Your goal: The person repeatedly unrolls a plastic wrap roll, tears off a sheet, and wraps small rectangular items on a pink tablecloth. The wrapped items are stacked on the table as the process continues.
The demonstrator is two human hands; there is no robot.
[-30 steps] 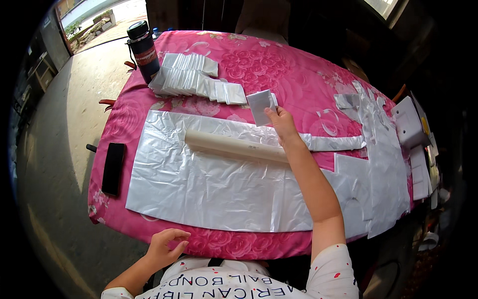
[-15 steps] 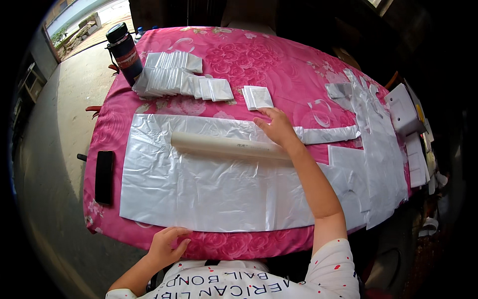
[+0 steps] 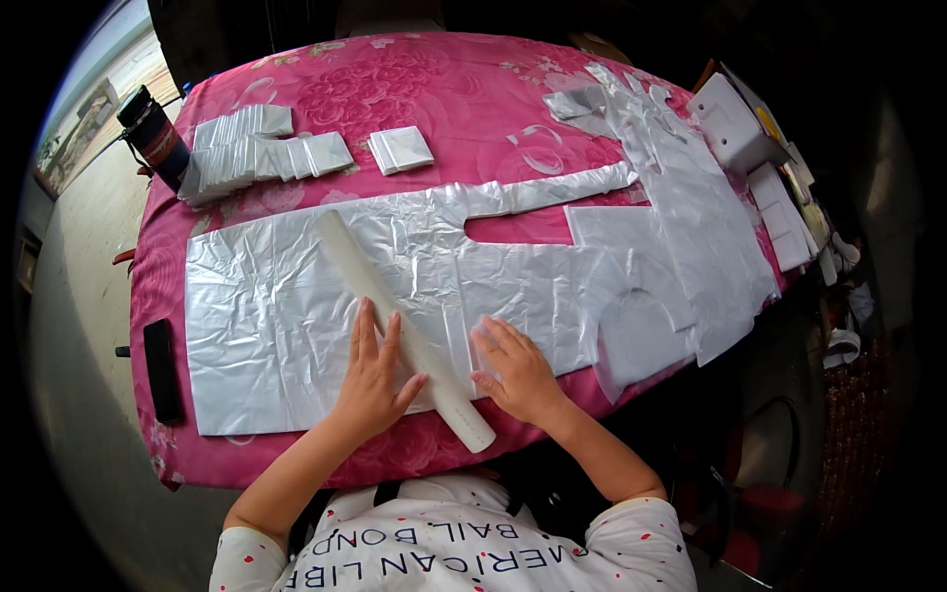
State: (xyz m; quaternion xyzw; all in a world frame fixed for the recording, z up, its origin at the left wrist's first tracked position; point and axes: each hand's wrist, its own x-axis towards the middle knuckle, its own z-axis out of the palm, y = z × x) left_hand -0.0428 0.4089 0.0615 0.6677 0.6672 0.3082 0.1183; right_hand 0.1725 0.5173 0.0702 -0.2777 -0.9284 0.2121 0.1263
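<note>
A wide white plastic bag lies flat across the table, one long handle strip stretching to the right from its cut-out end. On top of it a pale plastic pipe rests at a slant, its near end past the bag's front edge. My left hand lies open at the pipe's left side, fingers spread, the fingertips touching or nearly touching it. Just right of the pipe, my right hand is open too, its fingers out over the bag. Neither hand grasps anything.
Folded white plastic packets stand in an overlapping pile at the back left, with a small separate stack beside it. Also about are a dark flask, a black phone, more loose plastic bags and white boxes at the right.
My right hand has come back from the small packet stack toward me. My left hand has moved up from the table edge to the pipe, which has turned from crosswise to slanting. The view has shifted.
</note>
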